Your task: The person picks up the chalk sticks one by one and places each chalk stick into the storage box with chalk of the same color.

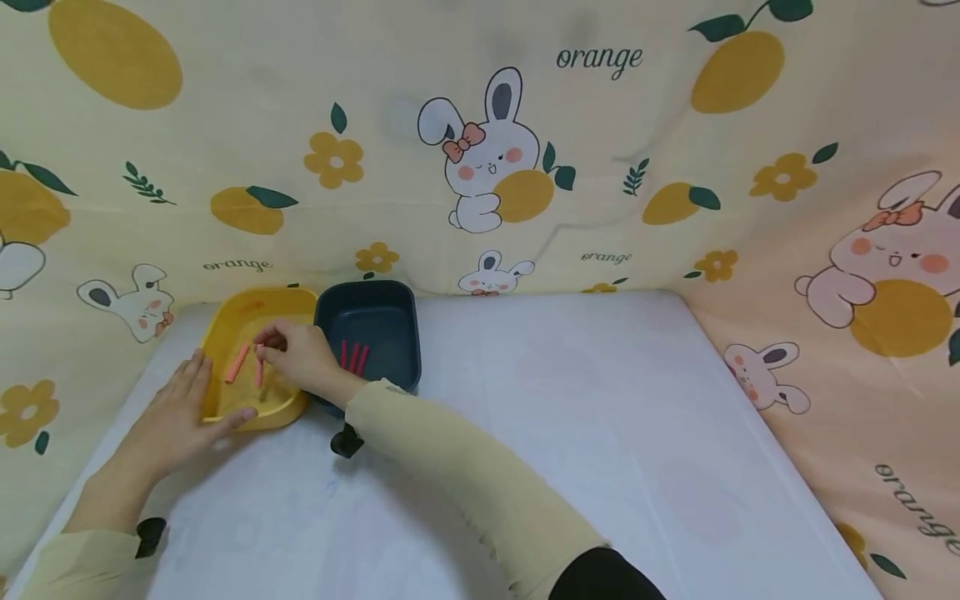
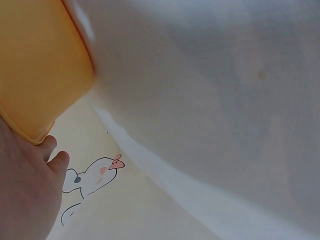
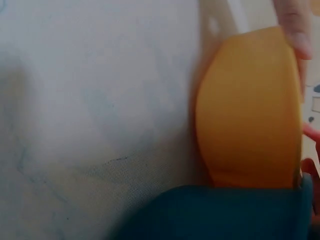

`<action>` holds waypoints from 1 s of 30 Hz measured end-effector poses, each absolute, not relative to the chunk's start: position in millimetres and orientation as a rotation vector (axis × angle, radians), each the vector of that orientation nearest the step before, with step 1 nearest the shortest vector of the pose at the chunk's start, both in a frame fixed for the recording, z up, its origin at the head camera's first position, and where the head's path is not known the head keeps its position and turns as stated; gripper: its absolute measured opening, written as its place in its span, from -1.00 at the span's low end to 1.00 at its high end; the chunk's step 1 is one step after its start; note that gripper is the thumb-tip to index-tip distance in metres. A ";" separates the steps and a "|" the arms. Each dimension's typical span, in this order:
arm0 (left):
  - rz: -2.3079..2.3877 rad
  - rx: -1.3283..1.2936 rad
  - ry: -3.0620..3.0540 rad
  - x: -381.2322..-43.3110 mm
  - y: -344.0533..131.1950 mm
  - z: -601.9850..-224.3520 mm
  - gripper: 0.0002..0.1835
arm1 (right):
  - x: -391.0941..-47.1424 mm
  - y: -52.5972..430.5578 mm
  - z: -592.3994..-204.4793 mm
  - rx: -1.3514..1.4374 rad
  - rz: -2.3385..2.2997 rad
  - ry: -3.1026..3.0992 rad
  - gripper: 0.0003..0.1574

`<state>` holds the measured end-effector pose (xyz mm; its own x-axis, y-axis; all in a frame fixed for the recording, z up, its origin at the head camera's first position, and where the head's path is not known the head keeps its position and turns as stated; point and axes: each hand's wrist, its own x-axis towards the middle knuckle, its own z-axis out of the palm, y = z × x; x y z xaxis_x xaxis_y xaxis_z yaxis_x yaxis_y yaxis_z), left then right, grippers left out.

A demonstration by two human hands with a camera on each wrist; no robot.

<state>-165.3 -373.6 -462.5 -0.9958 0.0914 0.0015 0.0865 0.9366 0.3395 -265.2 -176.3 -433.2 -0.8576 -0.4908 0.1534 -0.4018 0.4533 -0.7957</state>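
A yellow tray (image 1: 288,408) stands at the far left of the table, and my left hand (image 1: 168,417) holds steady against its left and near rim, fingers extended. Over that tray, my right hand (image 1: 300,354) pinches the top of a short pink stick (image 1: 259,372) between thumb and fingertips. Another pink stick (image 1: 237,364) lies slanted in the yellow tray beside it. Three darker pink sticks (image 1: 354,358) lie in the dark blue tray (image 1: 393,329), partly behind my right wrist. In the right wrist view only the edge of the right hand (image 3: 311,172) appears.
Both trays stand side by side near the back edge of the white table (image 1: 570,433). Behind them hangs a patterned cloth (image 1: 600,142) with rabbits and oranges. My right forearm crosses in front of the dark blue tray.
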 end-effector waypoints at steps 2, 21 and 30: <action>0.540 0.143 3.077 -164.8 -373.0 -462.4 0.23 | -265.3 -180.3 -435.0 -0.849 -1.243 2.644 -0.83; 0.529 0.145 3.095 -162.9 -377.4 -459.7 0.22 | -281.1 -210.5 -436.1 -0.897 -0.483 2.921 -0.68; 0.563 0.154 3.096 -162.7 -374.5 -465.6 0.20 | -298.7 -206.7 -437.7 -0.899 -0.323 2.953 -0.70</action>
<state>-162.7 -374.5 -465.6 -0.9952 0.0946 0.0260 0.0977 0.9314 0.3506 -298.7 -206.7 -437.7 -0.8315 -0.5550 0.0240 -0.5471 0.8106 -0.2090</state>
